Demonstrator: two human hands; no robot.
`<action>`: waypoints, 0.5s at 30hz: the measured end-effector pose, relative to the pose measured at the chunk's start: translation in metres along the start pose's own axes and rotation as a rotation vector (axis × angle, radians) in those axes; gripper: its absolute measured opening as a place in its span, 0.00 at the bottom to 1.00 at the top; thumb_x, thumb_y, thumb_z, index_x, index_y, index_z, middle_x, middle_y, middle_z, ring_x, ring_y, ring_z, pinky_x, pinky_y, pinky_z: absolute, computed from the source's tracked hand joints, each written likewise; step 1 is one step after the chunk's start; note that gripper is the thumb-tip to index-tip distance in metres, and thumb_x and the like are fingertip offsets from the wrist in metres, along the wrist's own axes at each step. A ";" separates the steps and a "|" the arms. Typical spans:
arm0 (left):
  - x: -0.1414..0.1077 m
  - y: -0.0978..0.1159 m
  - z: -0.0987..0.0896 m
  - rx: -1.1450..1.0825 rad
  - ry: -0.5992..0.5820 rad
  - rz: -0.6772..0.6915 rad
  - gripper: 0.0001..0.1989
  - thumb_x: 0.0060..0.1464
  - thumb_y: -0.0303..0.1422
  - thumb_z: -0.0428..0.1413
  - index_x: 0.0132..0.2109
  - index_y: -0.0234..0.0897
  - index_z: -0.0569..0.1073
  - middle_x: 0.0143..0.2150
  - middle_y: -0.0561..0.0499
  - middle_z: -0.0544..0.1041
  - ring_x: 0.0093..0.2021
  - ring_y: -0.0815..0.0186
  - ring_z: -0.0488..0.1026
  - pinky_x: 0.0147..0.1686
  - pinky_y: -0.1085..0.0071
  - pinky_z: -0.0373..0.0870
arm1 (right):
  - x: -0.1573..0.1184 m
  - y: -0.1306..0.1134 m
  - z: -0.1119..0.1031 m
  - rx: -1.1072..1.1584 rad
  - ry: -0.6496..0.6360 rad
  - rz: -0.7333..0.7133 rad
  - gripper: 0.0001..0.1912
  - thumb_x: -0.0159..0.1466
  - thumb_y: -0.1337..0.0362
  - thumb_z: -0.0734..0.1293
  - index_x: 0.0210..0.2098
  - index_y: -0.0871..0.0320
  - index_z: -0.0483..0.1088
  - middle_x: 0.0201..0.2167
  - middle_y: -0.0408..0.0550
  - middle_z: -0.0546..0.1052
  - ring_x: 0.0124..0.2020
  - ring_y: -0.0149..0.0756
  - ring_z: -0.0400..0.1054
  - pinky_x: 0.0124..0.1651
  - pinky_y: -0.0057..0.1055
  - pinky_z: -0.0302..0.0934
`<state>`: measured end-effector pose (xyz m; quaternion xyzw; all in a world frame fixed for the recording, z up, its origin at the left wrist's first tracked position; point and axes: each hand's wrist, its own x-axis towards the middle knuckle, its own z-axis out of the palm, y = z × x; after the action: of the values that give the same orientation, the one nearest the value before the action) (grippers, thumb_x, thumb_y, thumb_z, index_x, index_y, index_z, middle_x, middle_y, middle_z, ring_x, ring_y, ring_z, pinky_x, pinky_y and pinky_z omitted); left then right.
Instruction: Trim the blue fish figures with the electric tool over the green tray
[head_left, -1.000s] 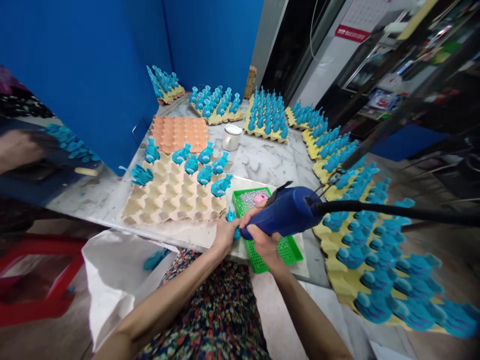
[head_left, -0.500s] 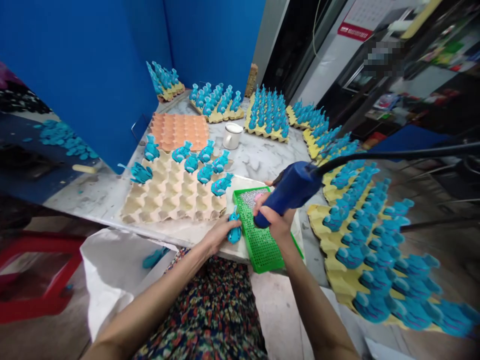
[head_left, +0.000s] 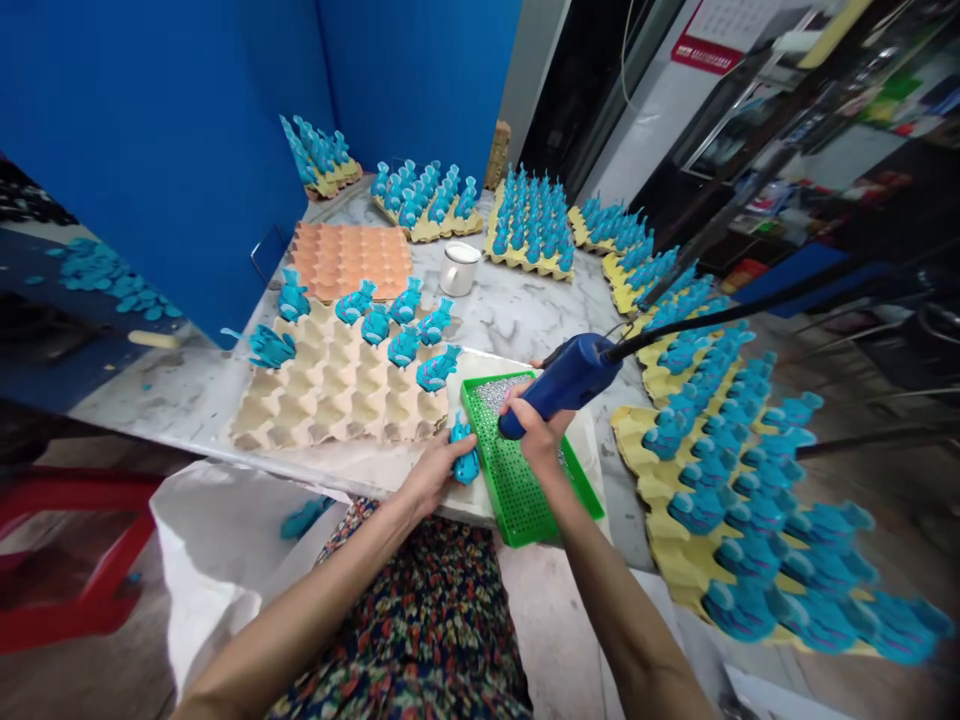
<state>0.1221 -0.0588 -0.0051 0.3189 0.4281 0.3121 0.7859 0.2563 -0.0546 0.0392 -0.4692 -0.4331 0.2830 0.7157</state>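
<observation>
My left hand (head_left: 435, 472) is closed around a small blue fish-shaped toy (head_left: 466, 462), held at the table's front edge beside a green perforated tray (head_left: 517, 510). Over that tray, my right hand (head_left: 541, 425) grips a dark blue electric screwdriver (head_left: 574, 375), tilted, with a black cable running off to the upper right. Its working tip is hidden. Small silvery metal pieces (head_left: 501, 392), too fine to make out singly, lie in the tray's far end. Left of it, a beige egg carton (head_left: 330, 405) carries several blue toys (head_left: 436, 368) along its far and right sides.
Yellow egg cartons (head_left: 637, 440) full of blue toys line the right and back of the marble table (head_left: 495, 310). A white mug (head_left: 458, 268) stands behind, near an orange egg carton (head_left: 352, 258). A white sack (head_left: 202, 560) and red stool (head_left: 67, 560) are at lower left.
The screwdriver and my right hand have shifted slightly left and the tool lies a little flatter. My left hand still holds the toy. The whole view has moved slightly.
</observation>
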 end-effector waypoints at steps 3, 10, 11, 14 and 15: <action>0.001 0.000 -0.001 -0.009 -0.010 0.004 0.17 0.42 0.41 0.62 0.33 0.37 0.65 0.20 0.59 0.63 0.17 0.74 0.59 0.15 0.77 0.55 | -0.001 0.001 0.002 -0.005 -0.002 0.007 0.14 0.51 0.66 0.68 0.37 0.55 0.64 0.20 0.36 0.70 0.20 0.33 0.63 0.31 0.33 0.60; 0.003 0.000 -0.001 -0.013 -0.006 0.002 0.17 0.41 0.42 0.62 0.33 0.37 0.66 0.20 0.59 0.63 0.17 0.74 0.59 0.15 0.77 0.55 | -0.005 0.004 0.002 -0.019 -0.012 -0.044 0.16 0.51 0.65 0.68 0.39 0.53 0.63 0.20 0.35 0.70 0.21 0.34 0.64 0.32 0.35 0.62; 0.002 0.000 -0.001 -0.011 -0.004 0.002 0.17 0.41 0.42 0.62 0.33 0.37 0.66 0.20 0.59 0.63 0.17 0.74 0.59 0.15 0.77 0.55 | -0.005 0.004 0.001 -0.020 -0.014 -0.050 0.16 0.51 0.65 0.68 0.39 0.53 0.63 0.20 0.35 0.70 0.21 0.34 0.64 0.33 0.36 0.62; 0.002 0.001 0.000 -0.015 0.003 -0.001 0.17 0.41 0.41 0.62 0.34 0.37 0.66 0.20 0.59 0.64 0.17 0.74 0.60 0.15 0.77 0.54 | -0.006 0.006 0.000 -0.029 -0.010 -0.055 0.16 0.52 0.64 0.68 0.40 0.53 0.63 0.21 0.36 0.71 0.22 0.35 0.64 0.34 0.36 0.62; 0.001 0.001 0.000 -0.019 0.006 -0.006 0.17 0.41 0.41 0.62 0.34 0.37 0.66 0.20 0.59 0.64 0.17 0.74 0.60 0.15 0.77 0.54 | -0.006 0.006 0.000 -0.034 -0.005 -0.056 0.17 0.52 0.64 0.68 0.40 0.53 0.63 0.21 0.36 0.71 0.22 0.35 0.64 0.34 0.37 0.62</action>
<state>0.1223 -0.0572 -0.0048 0.3093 0.4286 0.3149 0.7883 0.2539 -0.0568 0.0315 -0.4685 -0.4526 0.2567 0.7140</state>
